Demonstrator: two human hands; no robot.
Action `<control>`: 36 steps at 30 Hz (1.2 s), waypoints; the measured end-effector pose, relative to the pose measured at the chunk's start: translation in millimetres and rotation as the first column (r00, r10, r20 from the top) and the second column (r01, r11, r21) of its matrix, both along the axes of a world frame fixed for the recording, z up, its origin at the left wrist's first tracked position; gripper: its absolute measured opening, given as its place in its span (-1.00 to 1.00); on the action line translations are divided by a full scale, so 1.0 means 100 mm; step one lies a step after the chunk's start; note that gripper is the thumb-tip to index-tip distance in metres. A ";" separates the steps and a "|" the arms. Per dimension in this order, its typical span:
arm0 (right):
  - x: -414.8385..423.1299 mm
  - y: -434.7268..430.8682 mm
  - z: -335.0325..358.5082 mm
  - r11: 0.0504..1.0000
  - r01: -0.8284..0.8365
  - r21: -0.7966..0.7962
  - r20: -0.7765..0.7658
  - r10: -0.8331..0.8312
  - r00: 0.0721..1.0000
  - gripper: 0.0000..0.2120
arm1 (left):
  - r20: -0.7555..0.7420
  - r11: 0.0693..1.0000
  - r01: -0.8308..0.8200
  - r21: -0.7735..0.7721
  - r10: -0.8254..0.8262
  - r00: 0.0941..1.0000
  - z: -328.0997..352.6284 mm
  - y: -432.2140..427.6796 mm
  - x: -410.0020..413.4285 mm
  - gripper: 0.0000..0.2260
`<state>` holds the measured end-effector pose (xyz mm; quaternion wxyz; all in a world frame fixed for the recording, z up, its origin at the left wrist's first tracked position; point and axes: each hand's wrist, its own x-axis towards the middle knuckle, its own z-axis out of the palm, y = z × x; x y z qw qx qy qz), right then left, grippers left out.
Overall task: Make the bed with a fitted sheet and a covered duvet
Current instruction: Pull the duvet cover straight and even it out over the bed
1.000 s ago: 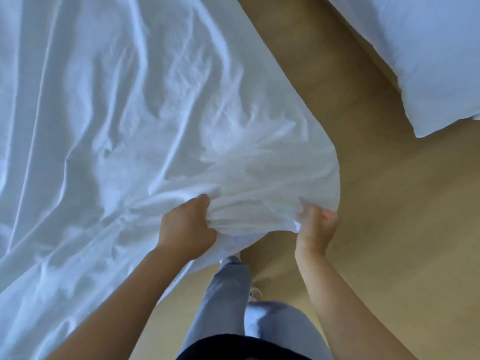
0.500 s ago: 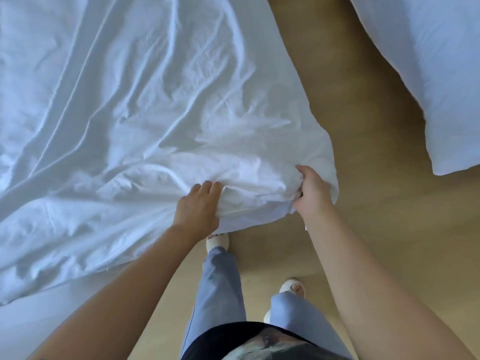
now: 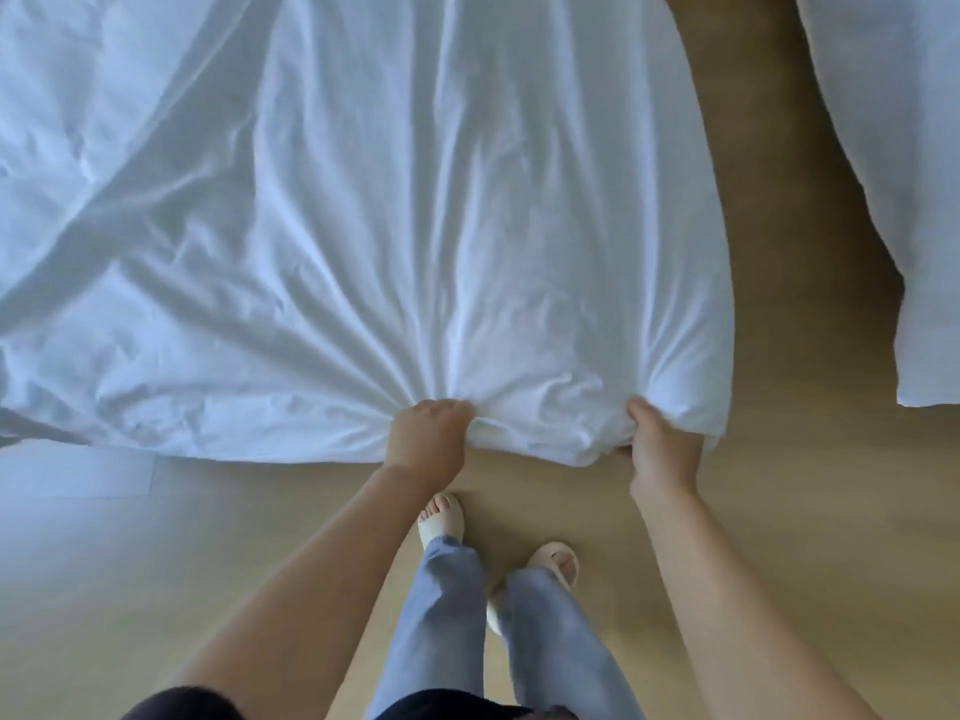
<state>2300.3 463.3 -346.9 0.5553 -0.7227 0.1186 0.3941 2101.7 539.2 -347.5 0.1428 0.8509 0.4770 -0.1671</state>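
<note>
White duvet (image 3: 363, 226): spread across upper left and centre, on tan wooden floor (image 3: 156, 589). Left hand (image 3: 428, 441) and right hand (image 3: 660, 449) each clench its near edge. Second white bedding (image 3: 904, 174): upper right.

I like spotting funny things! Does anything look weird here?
Yes: the white bedding lies spread over the wooden floor, with creases fanning from where the left hand and right hand grip its edge.
</note>
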 end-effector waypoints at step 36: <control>1.22 1.60 -0.45 -0.071 -0.862 -0.502 0.080 0.989 -0.128 -0.77 | -0.058 0.918 -0.125 -0.376 0.111 0.992 -0.75 0.45 1.93 -0.85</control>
